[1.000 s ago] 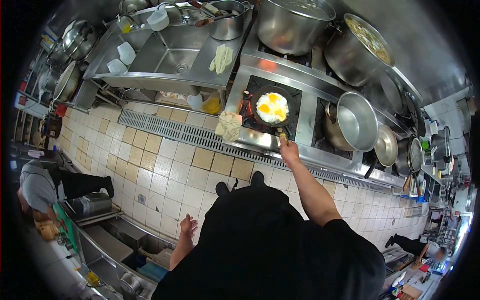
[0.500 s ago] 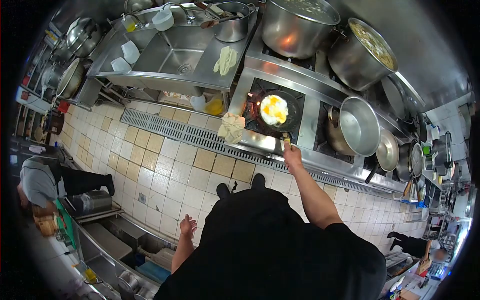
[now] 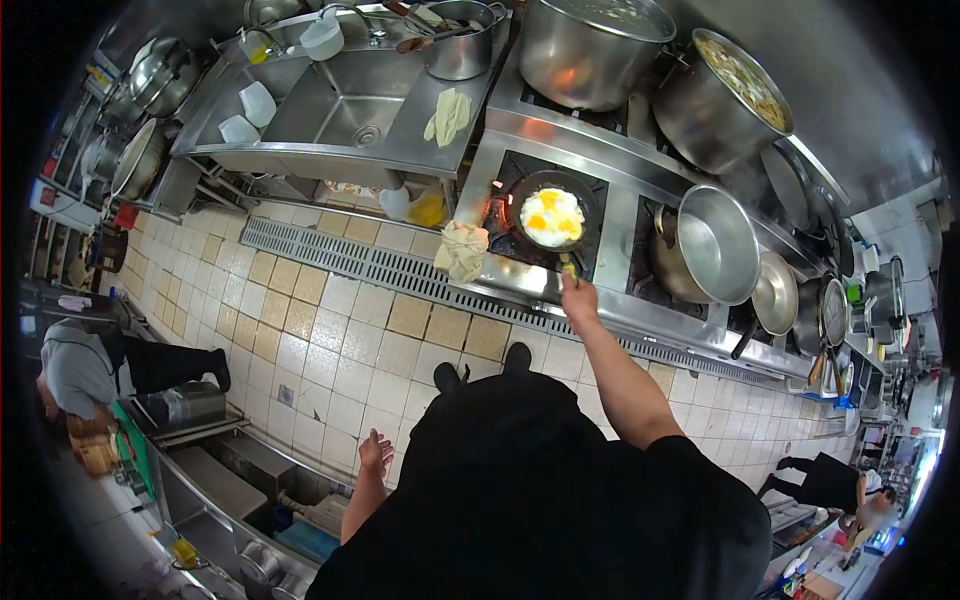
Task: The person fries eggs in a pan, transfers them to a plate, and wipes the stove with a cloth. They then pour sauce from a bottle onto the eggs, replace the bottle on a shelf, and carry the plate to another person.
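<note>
My right hand (image 3: pixel 579 298) is wrapped round the handle of a dark frying pan (image 3: pixel 590 212) over a burner of the stove. Several fried eggs (image 3: pixel 552 217), white with yellow yolks, lie together inside the pan. Orange glow shows at the burner's left side. Low on the left, my left hand (image 3: pixel 376 453) hangs over the floor by my side, its fingers apart and nothing in it. A crumpled beige cloth (image 3: pixel 462 251) lies on the stove's front edge, left of the pan.
Large stockpots (image 3: pixel 590 60) stand on the rear burners. A wide steel pot (image 3: pixel 715 245) and a smaller pan (image 3: pixel 774 293) sit to the right. Left is a sink (image 3: pixel 350 100) with a pale cloth (image 3: pixel 447 117) beside it. Co-workers (image 3: pixel 75 365) stand at far left and far right.
The pan has shifted slightly with my right hand, and the eggs have slid toward the right side of it. At the far right, a co-worker has moved a little. My left hand stays put.
</note>
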